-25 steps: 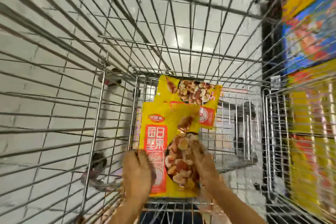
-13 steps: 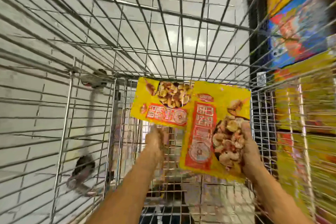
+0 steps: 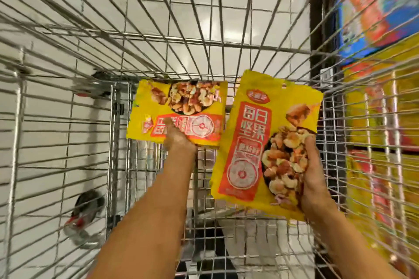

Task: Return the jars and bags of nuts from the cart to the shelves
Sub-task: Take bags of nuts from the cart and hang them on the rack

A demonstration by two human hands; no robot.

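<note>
Two yellow bags of mixed nuts with red labels are inside the wire cart (image 3: pixel 158 38). My right hand (image 3: pixel 314 179) grips the lower right side of one nut bag (image 3: pixel 254 142), held upright and lifted off the cart floor. The other nut bag (image 3: pixel 181 111) lies upside down against the cart's far end. My left hand (image 3: pixel 179 140) is on its lower edge, thumb over the red label, fingers behind it.
The cart's wire walls rise on the left, far side and right. Shelves (image 3: pixel 383 106) with yellow and blue packages stand past the cart's right wall. White tiled floor shows through the wire. A cart wheel (image 3: pixel 84 213) is at the lower left.
My right hand has lifted its nut bag up and to the right. My left hand has let go of that bag, reached forward and taken hold of the second bag.
</note>
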